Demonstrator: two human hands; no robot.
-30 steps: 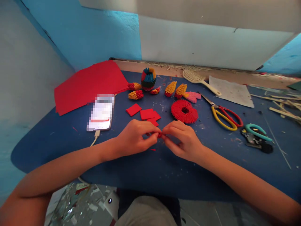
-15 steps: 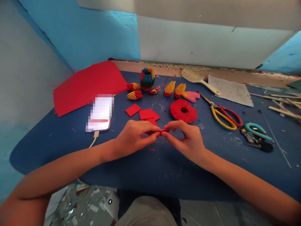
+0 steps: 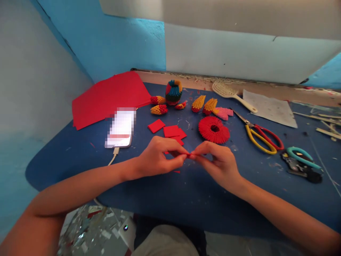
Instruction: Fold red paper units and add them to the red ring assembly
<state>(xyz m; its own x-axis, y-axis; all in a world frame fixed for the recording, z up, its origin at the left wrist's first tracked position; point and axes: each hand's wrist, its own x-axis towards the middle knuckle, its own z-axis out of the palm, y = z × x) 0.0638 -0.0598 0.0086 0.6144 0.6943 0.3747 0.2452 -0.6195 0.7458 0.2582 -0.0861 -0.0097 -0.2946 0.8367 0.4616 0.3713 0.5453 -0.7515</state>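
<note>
Two hands [image 3: 160, 158] [image 3: 222, 163]; both pinching red paper [image 3: 189, 155]

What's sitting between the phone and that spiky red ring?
A few flat red pieces, some overlapping, lie on the blue table between the phone and the red ring, as the head view shows.

Red paper ring [image 3: 206, 131], blue table [image 3: 165, 199]
</note>
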